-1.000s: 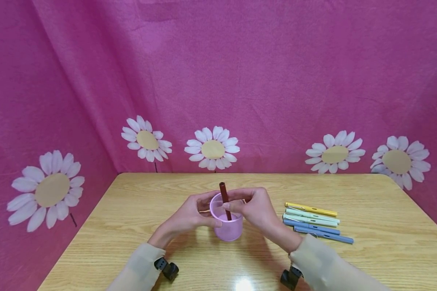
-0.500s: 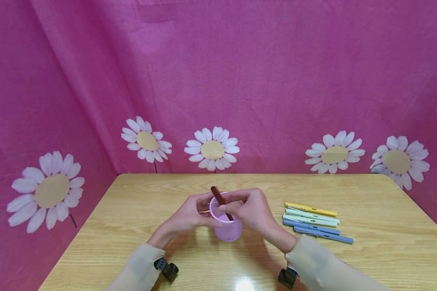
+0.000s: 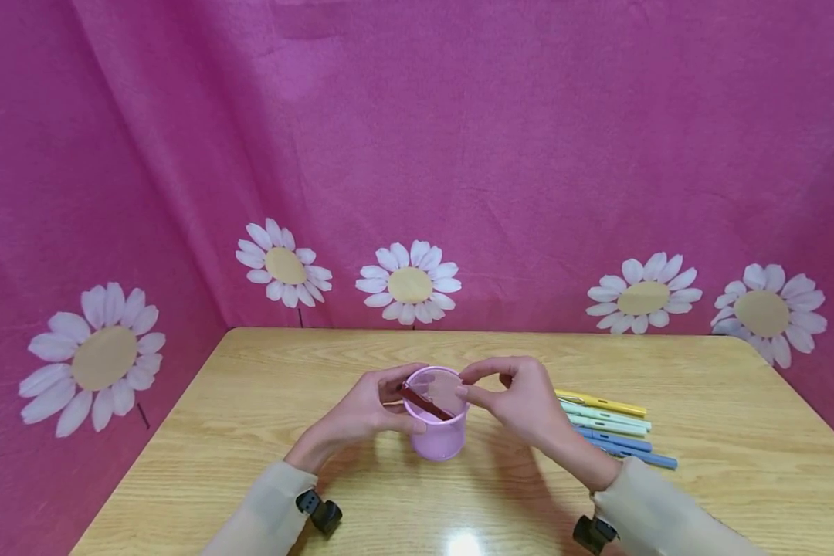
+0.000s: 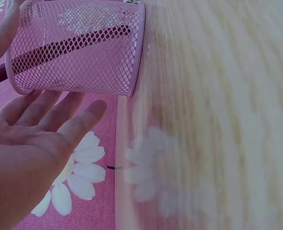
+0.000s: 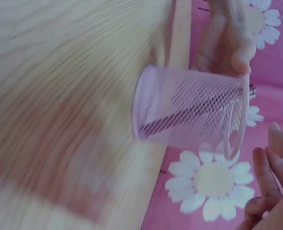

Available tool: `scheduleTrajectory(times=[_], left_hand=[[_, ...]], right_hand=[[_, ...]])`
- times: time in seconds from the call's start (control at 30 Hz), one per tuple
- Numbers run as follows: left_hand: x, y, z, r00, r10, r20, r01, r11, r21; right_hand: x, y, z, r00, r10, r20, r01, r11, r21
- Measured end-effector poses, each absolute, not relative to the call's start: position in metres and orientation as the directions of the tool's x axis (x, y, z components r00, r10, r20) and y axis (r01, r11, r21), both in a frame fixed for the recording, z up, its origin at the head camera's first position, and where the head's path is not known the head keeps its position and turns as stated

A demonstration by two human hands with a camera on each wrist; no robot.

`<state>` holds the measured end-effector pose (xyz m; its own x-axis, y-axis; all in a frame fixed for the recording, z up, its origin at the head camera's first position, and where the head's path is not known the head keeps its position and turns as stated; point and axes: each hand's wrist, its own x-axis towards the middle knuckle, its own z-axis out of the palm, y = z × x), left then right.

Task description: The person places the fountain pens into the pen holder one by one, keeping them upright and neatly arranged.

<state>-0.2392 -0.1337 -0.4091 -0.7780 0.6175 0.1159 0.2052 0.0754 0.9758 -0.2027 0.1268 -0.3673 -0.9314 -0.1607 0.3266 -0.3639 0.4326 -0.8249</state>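
A pink mesh pen cup (image 3: 439,443) stands upright on the wooden table. A dark red pen (image 3: 427,404) leans inside it, its upper end resting at the left part of the rim; the left wrist view shows the pen (image 4: 69,48) through the mesh. My left hand (image 3: 361,409) holds the cup near its rim, thumb in front and fingers behind. Just right of the rim, my right hand (image 3: 521,398) holds nothing, and the right wrist view shows its thumb and index finger (image 5: 263,167) apart from each other and from the cup (image 5: 189,110).
To the right lies a row of capped pens: a yellow pen (image 3: 608,404), pale green pens (image 3: 611,424) and blue pens (image 3: 639,455), partly behind my right hand. A pink cloth (image 3: 514,170) with daisies hangs behind the table (image 3: 285,363).
The dark red pen has tipped left and sunk lower in the cup. My right hand has let go of it and moved right, out of the cup. The left hand keeps its hold.
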Motion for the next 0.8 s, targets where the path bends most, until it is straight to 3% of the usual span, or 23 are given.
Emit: scheduleTrajectory(times=[0.3,0.8], left_hand=[[-0.236,-0.133,-0.408,-0.810,0.578,0.099,0.189,0.096,0.977],[-0.238,-0.131,-0.412,-0.801,0.586,0.123,0.201,0.069,0.977]], right_hand=[[-0.183,0.171,-0.371,-0.940,-0.173,0.295,-0.341,0.512,-0.788],[-0.162,0.226,-0.384,-0.969,-0.146,0.200,-0.247,0.607,-0.755]])
